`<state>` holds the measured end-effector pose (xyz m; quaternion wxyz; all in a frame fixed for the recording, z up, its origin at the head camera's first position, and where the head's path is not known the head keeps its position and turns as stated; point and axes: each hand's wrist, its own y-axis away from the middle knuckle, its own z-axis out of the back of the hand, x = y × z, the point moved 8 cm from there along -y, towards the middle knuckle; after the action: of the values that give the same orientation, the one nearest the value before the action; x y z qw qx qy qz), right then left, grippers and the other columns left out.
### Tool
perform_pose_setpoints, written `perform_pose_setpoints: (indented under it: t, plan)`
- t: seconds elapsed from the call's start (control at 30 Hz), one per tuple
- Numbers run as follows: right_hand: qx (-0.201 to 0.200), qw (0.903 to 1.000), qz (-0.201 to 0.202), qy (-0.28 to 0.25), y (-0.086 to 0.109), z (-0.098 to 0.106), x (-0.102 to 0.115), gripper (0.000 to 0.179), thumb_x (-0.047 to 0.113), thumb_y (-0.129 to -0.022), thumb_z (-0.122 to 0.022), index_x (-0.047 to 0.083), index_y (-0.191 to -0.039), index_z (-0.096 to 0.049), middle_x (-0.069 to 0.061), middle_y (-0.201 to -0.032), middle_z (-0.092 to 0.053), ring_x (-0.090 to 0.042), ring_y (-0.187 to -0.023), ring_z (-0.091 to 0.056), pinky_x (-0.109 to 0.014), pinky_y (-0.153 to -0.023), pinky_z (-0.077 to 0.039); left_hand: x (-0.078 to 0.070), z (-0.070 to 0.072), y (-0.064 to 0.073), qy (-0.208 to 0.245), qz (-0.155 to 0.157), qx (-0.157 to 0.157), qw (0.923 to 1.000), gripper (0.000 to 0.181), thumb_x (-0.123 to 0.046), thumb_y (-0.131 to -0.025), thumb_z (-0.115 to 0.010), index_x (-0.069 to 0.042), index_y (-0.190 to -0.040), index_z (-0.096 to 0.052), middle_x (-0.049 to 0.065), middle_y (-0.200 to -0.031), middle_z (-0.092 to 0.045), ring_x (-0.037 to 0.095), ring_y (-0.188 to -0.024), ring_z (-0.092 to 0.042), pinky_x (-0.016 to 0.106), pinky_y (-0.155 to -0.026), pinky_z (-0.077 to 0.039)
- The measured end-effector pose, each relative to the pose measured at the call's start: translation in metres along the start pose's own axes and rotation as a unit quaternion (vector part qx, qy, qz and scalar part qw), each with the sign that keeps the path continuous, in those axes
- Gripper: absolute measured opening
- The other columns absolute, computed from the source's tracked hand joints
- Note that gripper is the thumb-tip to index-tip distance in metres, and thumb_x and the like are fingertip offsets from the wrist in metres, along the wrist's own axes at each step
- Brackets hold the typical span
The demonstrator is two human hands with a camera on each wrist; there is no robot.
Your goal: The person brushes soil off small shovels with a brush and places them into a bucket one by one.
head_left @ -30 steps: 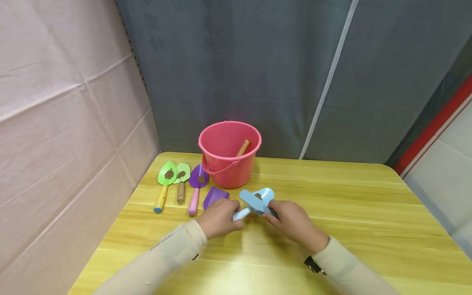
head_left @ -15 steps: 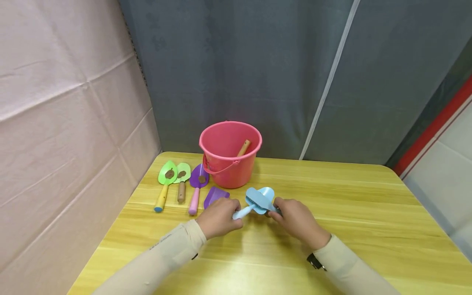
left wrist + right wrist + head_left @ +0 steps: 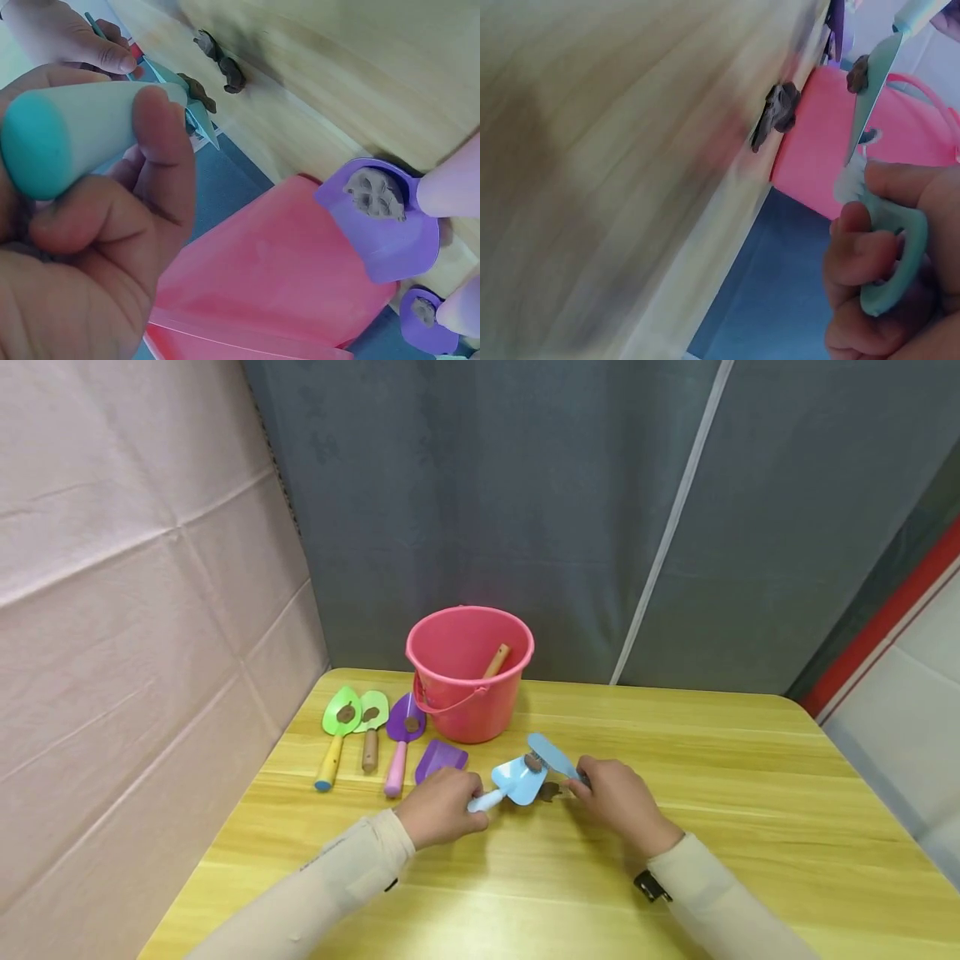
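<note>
My left hand point(image 3: 442, 807) grips the pale handle of a light blue toy shovel point(image 3: 517, 779); the handle's teal end shows in the left wrist view. A brown clay-like lump point(image 3: 533, 762) lies on the blade. In my right hand point(image 3: 618, 802) is a small light blue brush point(image 3: 551, 754), its head just over the shovel's far right edge, beside that lump. The right wrist view shows the fingers curled round the brush's looped handle point(image 3: 900, 262). Another brown lump point(image 3: 550, 791) rests on the table between the hands, by the blade's right edge.
A pink bucket point(image 3: 468, 710) with a wooden handle point(image 3: 496, 660) sticking up inside stands behind the hands. To its left lie two green shovels, one bright point(image 3: 341, 710) and one pale point(image 3: 372, 707), and a purple shovel point(image 3: 406, 718). Another purple scoop point(image 3: 440, 758) is nearer my left hand.
The brush has moved right and up, off the shovel blade, with my right hand. My left hand has drawn the shovel slightly left and turned it; both brown lumps are uncovered.
</note>
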<state>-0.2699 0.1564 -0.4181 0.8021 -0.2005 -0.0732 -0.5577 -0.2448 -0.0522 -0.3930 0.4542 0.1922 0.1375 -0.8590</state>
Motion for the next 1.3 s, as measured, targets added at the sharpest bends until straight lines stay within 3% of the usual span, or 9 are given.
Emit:
perform_pose_setpoints:
  t: [0.37,0.57,0.7,0.8,1.3]
  plan:
    - [-0.024,0.9991,-0.035,0.002,0.0,0.008,-0.028,0.023,0.02,-0.093,-0.071,0.008,-0.081,-0.055,0.002,-0.059,-0.044,-0.012,-0.049,-0.037,-0.028,-0.046,-0.03,0.002,0.001,0.0,0.008,0.004,0.002,1.0,0.014,-0.016,-0.078,-0.074,-0.012,-0.077,-0.061,-0.007,-0.065,-0.053,0.008,-0.055,-0.046,0.024,-0.048,-0.042]
    - [-0.033,0.9991,0.015,-0.021,0.001,0.012,0.004,0.022,0.019,-0.091,-0.074,0.011,-0.081,-0.057,0.005,-0.061,-0.043,-0.01,-0.052,-0.038,-0.027,-0.048,-0.032,0.001,0.0,-0.001,0.009,0.002,0.002,1.0,0.014,-0.014,-0.077,-0.075,-0.01,-0.077,-0.061,-0.006,-0.065,-0.052,0.009,-0.054,-0.046,0.025,-0.048,-0.041]
    - [-0.005,0.9979,0.062,-0.019,0.006,0.005,0.034,0.026,0.022,-0.09,-0.075,0.015,-0.078,-0.053,0.007,-0.061,-0.039,-0.008,-0.054,-0.038,-0.025,-0.049,-0.033,0.0,0.001,-0.002,0.008,0.001,-0.001,1.0,0.014,-0.014,-0.077,-0.074,-0.011,-0.077,-0.061,-0.006,-0.065,-0.052,0.009,-0.055,-0.046,0.025,-0.048,-0.041]
    - [0.017,0.997,0.075,-0.004,0.009,-0.002,0.045,0.028,0.023,-0.09,-0.074,0.016,-0.077,-0.05,0.007,-0.06,-0.037,-0.008,-0.054,-0.037,-0.024,-0.049,-0.033,0.0,0.0,-0.003,0.008,0.005,0.002,1.0,0.013,-0.016,-0.078,-0.074,-0.011,-0.077,-0.061,-0.006,-0.065,-0.052,0.009,-0.055,-0.046,0.024,-0.049,-0.042]
    - [-0.004,0.9994,0.035,0.004,0.005,0.002,0.021,0.027,0.023,-0.089,-0.076,0.014,-0.079,-0.052,0.005,-0.059,-0.04,-0.011,-0.053,-0.038,-0.026,-0.048,-0.032,0.0,0.001,-0.001,0.004,0.003,-0.006,1.0,0.013,-0.016,-0.078,-0.074,-0.012,-0.077,-0.061,-0.007,-0.065,-0.053,0.008,-0.055,-0.047,0.024,-0.049,-0.043]
